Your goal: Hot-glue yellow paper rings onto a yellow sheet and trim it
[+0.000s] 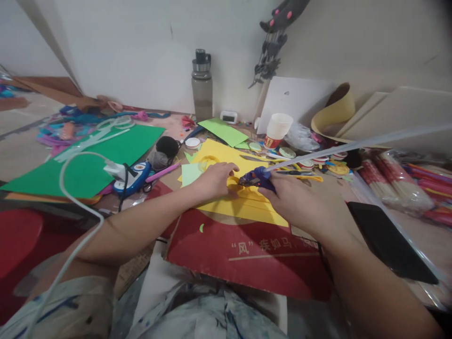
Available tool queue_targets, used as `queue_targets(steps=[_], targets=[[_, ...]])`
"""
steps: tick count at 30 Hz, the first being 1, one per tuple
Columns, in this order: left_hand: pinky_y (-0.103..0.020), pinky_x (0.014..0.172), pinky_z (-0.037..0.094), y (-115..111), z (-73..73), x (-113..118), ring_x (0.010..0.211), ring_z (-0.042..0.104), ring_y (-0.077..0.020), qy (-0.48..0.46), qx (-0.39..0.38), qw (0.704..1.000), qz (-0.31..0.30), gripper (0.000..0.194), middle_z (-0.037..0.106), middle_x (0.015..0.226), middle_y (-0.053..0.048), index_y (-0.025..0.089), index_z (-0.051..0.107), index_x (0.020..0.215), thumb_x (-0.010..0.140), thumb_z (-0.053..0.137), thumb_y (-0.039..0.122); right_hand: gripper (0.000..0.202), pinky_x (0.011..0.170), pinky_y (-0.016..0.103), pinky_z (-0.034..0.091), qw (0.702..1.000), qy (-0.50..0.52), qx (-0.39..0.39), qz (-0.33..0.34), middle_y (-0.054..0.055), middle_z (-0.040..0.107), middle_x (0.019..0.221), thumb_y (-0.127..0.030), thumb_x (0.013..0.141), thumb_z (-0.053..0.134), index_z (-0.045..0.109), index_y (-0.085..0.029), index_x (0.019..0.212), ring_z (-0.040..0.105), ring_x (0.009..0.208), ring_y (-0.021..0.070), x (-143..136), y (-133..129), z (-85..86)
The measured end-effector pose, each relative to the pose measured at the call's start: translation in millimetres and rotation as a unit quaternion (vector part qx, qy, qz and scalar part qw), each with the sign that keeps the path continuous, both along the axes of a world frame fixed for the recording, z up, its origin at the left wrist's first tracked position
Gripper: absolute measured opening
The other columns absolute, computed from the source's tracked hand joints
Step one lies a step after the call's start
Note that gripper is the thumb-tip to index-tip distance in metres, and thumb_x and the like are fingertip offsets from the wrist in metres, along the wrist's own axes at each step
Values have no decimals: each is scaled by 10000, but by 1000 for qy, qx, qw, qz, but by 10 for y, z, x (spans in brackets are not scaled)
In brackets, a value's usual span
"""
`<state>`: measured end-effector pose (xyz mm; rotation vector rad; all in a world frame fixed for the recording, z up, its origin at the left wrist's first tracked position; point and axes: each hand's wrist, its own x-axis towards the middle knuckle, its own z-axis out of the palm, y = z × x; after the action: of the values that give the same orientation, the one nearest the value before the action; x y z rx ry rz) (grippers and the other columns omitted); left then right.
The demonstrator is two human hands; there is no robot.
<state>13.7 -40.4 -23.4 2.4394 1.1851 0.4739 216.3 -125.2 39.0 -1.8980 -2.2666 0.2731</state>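
My right hand (282,190) is closed round a blue hot glue gun (256,178), with a long translucent glue stick (335,149) rising from its back toward the upper right. The gun's nozzle touches or nearly touches a small yellow piece (233,182). My left hand (219,180) pinches that piece just left of the nozzle. Both hands are over yellow sheets (221,153), which lie on a red and brown cardboard (240,249). More yellow shapes lie below the nozzle, partly hidden by the hands.
Green sheets (137,141) and a blue-white power strip (132,178) with a white cable are at left. A bottle (202,92) stands by the wall, paper cups (278,127) behind the gun. A black phone (388,240) lies at right; scissors (268,160) sit behind the hands.
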Motion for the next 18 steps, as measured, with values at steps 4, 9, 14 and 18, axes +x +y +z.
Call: queue_targets(steps=[4, 9, 14, 18], targets=[[-343, 821, 491, -10, 37, 6, 982, 653, -270, 0, -25, 1000, -5, 722, 697, 1096, -102, 152, 622, 1211, 573, 913, 325, 219, 915, 347, 466, 1000, 6, -10, 5, 163, 713, 1165, -242, 980, 504, 653, -158, 1117, 658, 1094, 284, -87, 12, -48], [-300, 763, 477, -44, 100, 30, 921, 651, -232, -21, -57, 998, 4, 623, 711, 1035, -52, 180, 654, 1115, 555, 911, 275, 253, 921, 355, 460, 998, 59, -26, -3, 176, 699, 1202, -252, 983, 511, 642, -125, 1159, 646, 1121, 300, -119, 81, -180], [-290, 767, 469, -19, 66, 24, 910, 647, -216, -32, -64, 997, 5, 550, 715, 1028, -40, 182, 672, 1069, 576, 892, 284, 244, 833, 320, 464, 992, 119, -24, 12, 148, 727, 1135, -252, 957, 547, 641, -153, 1158, 664, 1033, 278, -70, 126, -274], [-285, 730, 456, 13, 79, -1, 853, 638, -206, -16, -62, 998, -16, 565, 715, 988, -39, 182, 684, 1083, 592, 887, 377, 250, 800, 304, 457, 991, 127, -35, 4, 153, 733, 1102, -256, 949, 543, 645, -140, 1145, 669, 991, 270, -37, 125, -219]])
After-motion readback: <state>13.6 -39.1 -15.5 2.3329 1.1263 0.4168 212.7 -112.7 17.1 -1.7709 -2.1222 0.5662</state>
